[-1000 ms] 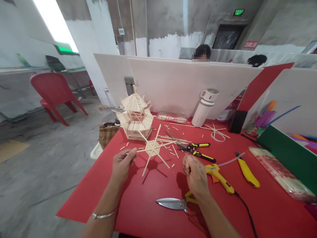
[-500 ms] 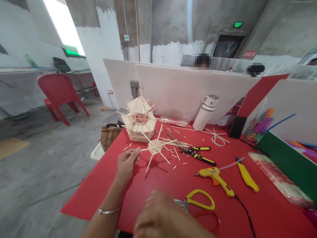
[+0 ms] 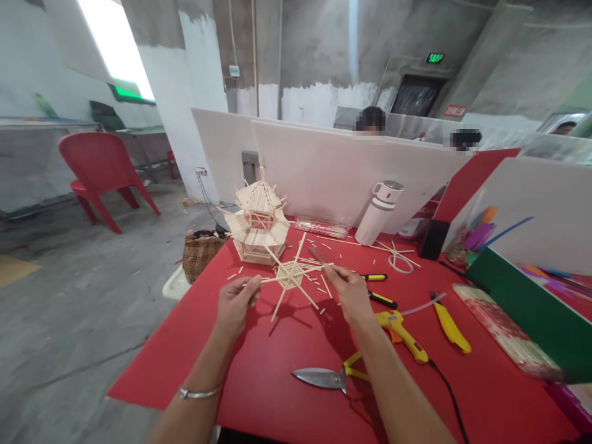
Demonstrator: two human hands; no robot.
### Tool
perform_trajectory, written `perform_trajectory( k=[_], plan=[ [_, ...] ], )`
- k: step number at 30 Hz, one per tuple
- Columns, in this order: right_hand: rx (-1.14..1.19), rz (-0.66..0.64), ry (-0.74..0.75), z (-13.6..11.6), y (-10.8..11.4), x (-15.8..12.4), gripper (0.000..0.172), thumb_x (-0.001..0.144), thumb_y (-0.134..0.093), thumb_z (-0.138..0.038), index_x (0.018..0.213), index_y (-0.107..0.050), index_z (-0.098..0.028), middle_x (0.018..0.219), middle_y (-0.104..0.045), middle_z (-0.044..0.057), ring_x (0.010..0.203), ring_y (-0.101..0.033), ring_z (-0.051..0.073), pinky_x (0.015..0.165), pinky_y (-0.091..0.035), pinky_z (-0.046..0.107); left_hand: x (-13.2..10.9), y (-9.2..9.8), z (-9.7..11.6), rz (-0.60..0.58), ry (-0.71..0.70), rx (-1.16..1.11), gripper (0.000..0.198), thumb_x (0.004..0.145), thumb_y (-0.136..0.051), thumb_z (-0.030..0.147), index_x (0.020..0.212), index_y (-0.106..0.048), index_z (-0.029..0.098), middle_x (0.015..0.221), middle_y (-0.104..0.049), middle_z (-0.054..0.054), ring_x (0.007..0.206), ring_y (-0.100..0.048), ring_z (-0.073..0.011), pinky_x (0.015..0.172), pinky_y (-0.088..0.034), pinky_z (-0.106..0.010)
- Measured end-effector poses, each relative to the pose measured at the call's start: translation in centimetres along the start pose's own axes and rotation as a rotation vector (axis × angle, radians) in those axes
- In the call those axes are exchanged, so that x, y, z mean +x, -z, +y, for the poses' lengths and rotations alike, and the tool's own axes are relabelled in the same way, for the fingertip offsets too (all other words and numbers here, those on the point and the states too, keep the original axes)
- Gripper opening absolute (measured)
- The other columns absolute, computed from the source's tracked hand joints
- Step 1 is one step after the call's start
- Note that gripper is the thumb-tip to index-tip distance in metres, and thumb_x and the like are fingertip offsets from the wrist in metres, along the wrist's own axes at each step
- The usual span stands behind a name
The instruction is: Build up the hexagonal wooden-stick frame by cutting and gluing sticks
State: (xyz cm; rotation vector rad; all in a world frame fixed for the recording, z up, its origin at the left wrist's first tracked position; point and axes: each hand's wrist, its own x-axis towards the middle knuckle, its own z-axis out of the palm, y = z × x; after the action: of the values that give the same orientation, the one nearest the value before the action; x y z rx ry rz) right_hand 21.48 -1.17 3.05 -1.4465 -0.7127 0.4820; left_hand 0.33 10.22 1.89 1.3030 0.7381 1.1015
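Note:
A star-shaped frame of thin wooden sticks (image 3: 290, 275) is held up above the table, with a webbed hexagon at its centre. My left hand (image 3: 237, 302) pinches the end of its left arm. At the opposite end, my right hand (image 3: 348, 291) pinches the tip of the right arm. Behind the frame stands a small pagoda model of wooden sticks (image 3: 261, 222). Scissors (image 3: 321, 377) lie below my right wrist, their yellow handles partly hidden by the forearm. My right hand also covers much of the yellow-and-black pliers (image 3: 382, 299).
The red table (image 3: 259, 370) carries scattered stick offcuts, a yellow glue gun (image 3: 402, 333) with a cord and a yellow utility knife (image 3: 451, 327). Bundled sticks (image 3: 506, 330) lie right. A white bottle (image 3: 379, 213) stands before the white partition (image 3: 314, 163); two people sit beyond.
My right hand has moved from the table's front, over the scissors, up to the frame's right arm and taken hold of it. My left hand keeps its grip.

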Motion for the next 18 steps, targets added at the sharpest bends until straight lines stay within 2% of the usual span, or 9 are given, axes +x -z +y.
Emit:
perform_trajectory(
  k=[4,7,9,11,12,16,18],
  plan=[
    [0.011,0.015,0.032,-0.4,0.2,-0.2,0.031,0.078,-0.066,-0.049,0.069,-0.064,-0.019,0.065,-0.054,-0.003,0.066,-0.044,0.013,0.065,-0.038,0.026,0.0,0.0,-0.2,0.021,0.031,-0.034,0.03,0.075,-0.075,0.041,0.061,-0.068,0.015,0.049,-0.051,0.003,0.046,-0.038,-0.0059,0.046,-0.028,-0.02],
    [-0.001,0.03,0.057,-1.4,0.5,-1.4,0.032,0.085,-0.057,-0.045,0.065,-0.054,-0.021,0.063,-0.046,-0.004,0.062,-0.039,0.012,0.061,-0.034,0.025,0.0,-0.1,-0.2,0.037,0.051,-0.074,0.029,0.074,-0.075,0.041,0.063,-0.07,0.014,0.049,-0.053,0.002,0.045,-0.039,-0.0057,0.046,-0.029,-0.02],
    [-0.034,-0.123,0.09,-2.0,0.6,-2.7,0.036,0.088,-0.053,-0.044,0.061,-0.049,-0.021,0.061,-0.043,-0.004,0.06,-0.038,0.012,0.059,-0.033,0.025,0.1,-0.1,-0.1,0.053,0.061,-0.105,0.029,0.072,-0.077,0.041,0.063,-0.07,0.014,0.048,-0.053,0.002,0.045,-0.04,-0.0056,0.045,-0.029,-0.019],
    [-0.066,-0.308,0.118,-2.2,0.6,-3.8,0.039,0.09,-0.052,-0.046,0.06,-0.052,-0.02,0.061,-0.046,-0.003,0.06,-0.042,0.012,0.06,-0.035,0.026,0.3,-0.1,0.1,0.076,0.085,-0.145,0.029,0.069,-0.078,0.041,0.063,-0.07,0.014,0.048,-0.053,0.002,0.044,-0.04,-0.0054,0.043,-0.029,-0.019],
    [-0.069,-0.331,0.117,-2.1,0.6,-4.0,0.038,0.09,-0.053,-0.046,0.063,-0.056,-0.02,0.063,-0.05,-0.003,0.061,-0.044,0.013,0.061,-0.036,0.026,0.3,0.0,0.2,0.087,0.102,-0.165,0.029,0.068,-0.078,0.041,0.062,-0.069,0.014,0.048,-0.053,0.002,0.043,-0.04,-0.0052,0.042,-0.028,-0.019],
    [-0.076,-0.039,0.063,-0.7,0.7,-3.0,0.029,0.085,-0.061,-0.047,0.079,-0.07,-0.02,0.078,-0.066,0.001,0.074,-0.055,0.016,0.071,-0.042,0.028,0.4,0.1,0.3,0.096,0.165,-0.231,0.031,0.069,-0.077,0.041,0.059,-0.065,0.014,0.045,-0.05,0.003,0.04,-0.037,-0.0047,0.039,-0.025,-0.018],
    [-0.151,-0.075,0.09,-0.2,0.6,-2.0,0.024,0.08,-0.066,-0.043,0.087,-0.075,-0.022,0.088,-0.07,0.002,0.078,-0.057,0.017,0.073,-0.043,0.028,0.5,0.1,0.4,0.093,0.177,-0.254,0.032,0.069,-0.077,0.041,0.059,-0.064,0.014,0.045,-0.049,0.003,0.04,-0.037,-0.0045,0.039,-0.024,-0.018]
  ],
)
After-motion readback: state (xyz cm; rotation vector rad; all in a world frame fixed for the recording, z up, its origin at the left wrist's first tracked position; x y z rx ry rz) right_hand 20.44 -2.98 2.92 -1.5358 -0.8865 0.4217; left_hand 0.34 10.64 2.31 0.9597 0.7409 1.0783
